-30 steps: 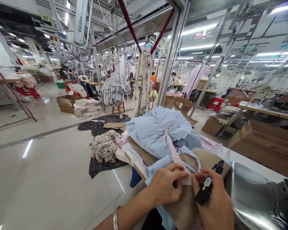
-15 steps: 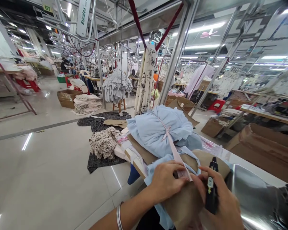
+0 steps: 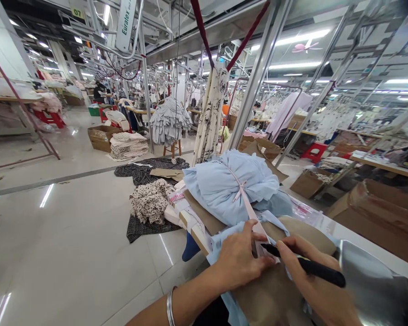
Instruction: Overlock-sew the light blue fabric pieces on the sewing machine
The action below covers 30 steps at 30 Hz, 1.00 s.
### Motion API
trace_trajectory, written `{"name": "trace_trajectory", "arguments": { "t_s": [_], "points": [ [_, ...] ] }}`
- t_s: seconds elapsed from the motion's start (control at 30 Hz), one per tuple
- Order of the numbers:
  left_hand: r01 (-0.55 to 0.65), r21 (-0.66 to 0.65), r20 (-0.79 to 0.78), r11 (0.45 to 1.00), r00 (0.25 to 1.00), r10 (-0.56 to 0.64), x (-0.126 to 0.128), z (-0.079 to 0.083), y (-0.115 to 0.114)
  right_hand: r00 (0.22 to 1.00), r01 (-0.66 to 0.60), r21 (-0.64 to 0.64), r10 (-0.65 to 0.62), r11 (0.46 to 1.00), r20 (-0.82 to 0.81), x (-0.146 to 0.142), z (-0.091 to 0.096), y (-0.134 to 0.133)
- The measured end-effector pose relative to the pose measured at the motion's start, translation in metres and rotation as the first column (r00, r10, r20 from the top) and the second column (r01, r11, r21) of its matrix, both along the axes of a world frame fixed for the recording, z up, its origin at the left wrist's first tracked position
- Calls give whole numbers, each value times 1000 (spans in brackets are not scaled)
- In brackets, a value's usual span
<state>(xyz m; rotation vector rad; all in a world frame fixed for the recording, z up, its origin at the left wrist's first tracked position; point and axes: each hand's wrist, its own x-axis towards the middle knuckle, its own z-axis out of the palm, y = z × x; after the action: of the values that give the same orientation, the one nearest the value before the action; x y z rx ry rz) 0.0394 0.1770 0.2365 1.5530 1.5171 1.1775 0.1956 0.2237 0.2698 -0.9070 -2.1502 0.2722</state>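
A light blue bundle of gathered fabric (image 3: 211, 185) lies on the table, tied round with a pale pink fabric strip (image 3: 249, 208). The strip's loose tail runs toward me over brown paper (image 3: 270, 294). My left hand (image 3: 236, 256) holds that tail down, thumb and fingers at its edges. In my right hand (image 3: 318, 283) is a black marker pen (image 3: 321, 271), gripped between thumb and fingers. Its tip points at the strip between my left thumb and forefinger; whether it touches, I cannot tell. More light blue fabric (image 3: 219, 235) lies beneath the left hand.
A shiny silver surface (image 3: 363, 267) is at my right, with a large cardboard box (image 3: 381, 203) beyond it. On the floor to the left lie a spotted fabric heap (image 3: 149, 201) and dark cloth (image 3: 136, 231). A metal post (image 3: 255, 86) rises behind the bundle.
The marker pen has swung from upright in my right hand to a writing grip, its tip now at the strip. My left fingers have spread apart along the strip. The view has shifted slightly.
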Motion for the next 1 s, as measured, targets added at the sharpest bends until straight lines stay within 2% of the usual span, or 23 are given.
{"name": "trace_trajectory", "arguments": {
  "t_s": [0.17,0.33,0.43,0.67,0.83,0.93,1.0],
  "points": [
    [24,29,-4,999,1000,-24,-1,1,0,998,-26,46,24,999,59,-6,4,4],
    [47,-21,-29,999,998,-48,-2,3,0,998,-18,-135,27,991,64,1,8,-3],
    [60,-24,-69,998,996,-61,-3,4,0,996,17,-186,0,982,93,2,8,-3],
    [53,11,-62,999,997,-53,-1,0,-1,993,86,-182,-70,979,91,7,7,6],
    [68,30,-89,997,994,-65,-2,1,2,997,78,-176,-78,981,11,8,18,5],
    [79,1,-115,997,990,-78,-5,4,3,994,107,-127,-103,986,43,8,21,6],
    [70,-43,-138,997,987,-76,-6,6,3,993,104,-139,-95,985,74,8,19,8]
  ]
}}
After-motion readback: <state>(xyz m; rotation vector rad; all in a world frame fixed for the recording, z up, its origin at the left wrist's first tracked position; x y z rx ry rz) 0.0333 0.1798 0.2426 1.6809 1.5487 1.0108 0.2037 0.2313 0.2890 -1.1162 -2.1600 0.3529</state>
